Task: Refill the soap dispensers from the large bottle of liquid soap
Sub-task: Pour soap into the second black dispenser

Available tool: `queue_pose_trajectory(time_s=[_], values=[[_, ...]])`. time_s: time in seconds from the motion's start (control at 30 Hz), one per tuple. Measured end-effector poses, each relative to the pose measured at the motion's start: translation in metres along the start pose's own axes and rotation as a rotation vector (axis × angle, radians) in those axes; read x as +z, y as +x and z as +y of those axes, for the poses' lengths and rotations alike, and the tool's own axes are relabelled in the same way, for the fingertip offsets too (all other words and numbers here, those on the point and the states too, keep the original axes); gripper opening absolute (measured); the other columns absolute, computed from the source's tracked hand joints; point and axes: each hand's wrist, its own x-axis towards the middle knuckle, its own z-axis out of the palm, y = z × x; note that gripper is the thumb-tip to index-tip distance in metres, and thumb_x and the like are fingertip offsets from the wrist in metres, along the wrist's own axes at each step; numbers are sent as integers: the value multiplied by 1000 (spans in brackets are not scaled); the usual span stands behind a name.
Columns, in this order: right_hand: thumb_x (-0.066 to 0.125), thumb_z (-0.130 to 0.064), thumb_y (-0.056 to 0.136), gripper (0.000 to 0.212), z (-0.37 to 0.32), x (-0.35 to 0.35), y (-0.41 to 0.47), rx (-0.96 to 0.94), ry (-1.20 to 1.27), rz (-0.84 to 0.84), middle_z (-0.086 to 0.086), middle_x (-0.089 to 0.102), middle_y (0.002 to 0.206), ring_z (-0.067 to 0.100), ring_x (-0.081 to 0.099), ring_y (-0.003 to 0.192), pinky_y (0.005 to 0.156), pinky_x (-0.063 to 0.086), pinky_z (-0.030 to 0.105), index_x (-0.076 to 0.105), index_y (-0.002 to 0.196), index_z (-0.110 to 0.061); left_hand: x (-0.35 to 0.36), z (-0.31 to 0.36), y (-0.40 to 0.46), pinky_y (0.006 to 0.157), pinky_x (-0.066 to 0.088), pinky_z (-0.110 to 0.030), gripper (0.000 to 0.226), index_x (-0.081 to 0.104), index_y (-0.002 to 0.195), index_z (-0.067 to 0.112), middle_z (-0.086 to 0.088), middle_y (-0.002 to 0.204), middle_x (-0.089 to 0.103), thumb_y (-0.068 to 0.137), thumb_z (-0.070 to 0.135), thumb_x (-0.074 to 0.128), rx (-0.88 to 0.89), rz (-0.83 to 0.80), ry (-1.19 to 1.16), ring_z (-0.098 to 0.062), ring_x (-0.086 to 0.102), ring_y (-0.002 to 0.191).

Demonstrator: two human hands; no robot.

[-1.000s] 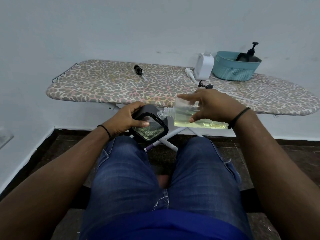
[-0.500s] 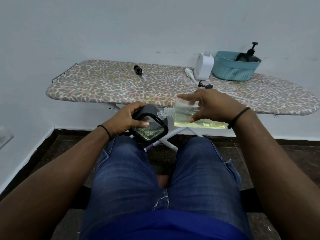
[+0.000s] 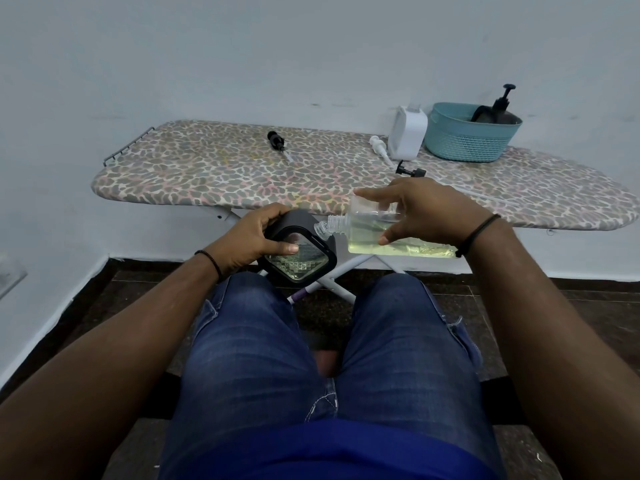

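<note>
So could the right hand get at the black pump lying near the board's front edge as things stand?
Probably not yet: the black pump lies unobstructed just beyond the right hand, but that hand grips the tilted clear bottle and would have to put it down.

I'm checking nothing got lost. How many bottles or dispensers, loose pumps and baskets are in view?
Bottles or dispensers: 4 — clear, black, white, dark in the basket
Loose pumps: 3 —
Baskets: 1
Total: 8
</note>
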Motion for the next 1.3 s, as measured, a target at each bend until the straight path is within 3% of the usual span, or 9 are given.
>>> queue_pose_trajectory(time_s=[0.13, 0.43, 0.8, 1.07, 1.3], values=[[86, -38, 71, 86, 1, 1, 1, -3, -2, 0, -14, 58, 101, -2, 43, 76, 63, 37, 29, 42, 143, -50, 0, -1, 1, 88, 54, -24, 45, 62, 118, 12, 8, 101, 72, 79, -2, 81, -3, -2, 15, -12, 68, 100], [86, -40, 71, 86, 2, 1, 1, -6, -16, 2, -14, 58, 101, 5, 47, 84, 65, 39, 30, 41, 143, -51, 0, 1, -1, 94, 55, -32, 52, 61, 121, 7, -4, 109, 71, 74, 11, 84, -7, 1, -4, -18, 68, 104], [86, -42, 70, 86, 2, 1, 1, 0, -25, 2, -14, 58, 101, 7, 47, 85, 70, 45, 32, 41, 143, -52, 0, 2, -1, 90, 54, -25, 47, 63, 116, 18, 9, 103, 73, 78, -2, 81, -13, -12, -9, -12, 69, 103], [86, -41, 71, 86, 2, 1, 1, -9, -29, 2, -13, 58, 102, 7, 46, 85, 67, 42, 31, 41, 144, -50, -1, -1, -1, 94, 55, -30, 46, 62, 120, 10, -16, 114, 69, 80, -4, 80, -9, -13, -9, -18, 68, 103], [86, -41, 71, 86, 3, 1, 2, -13, -28, 1, -15, 58, 100, 6, 46, 83, 66, 39, 30, 41, 144, -50, -1, -1, -1, 95, 55, -31, 47, 62, 121, 10, -19, 118, 68, 79, -2, 81, -9, -20, -12, -19, 68, 104]])
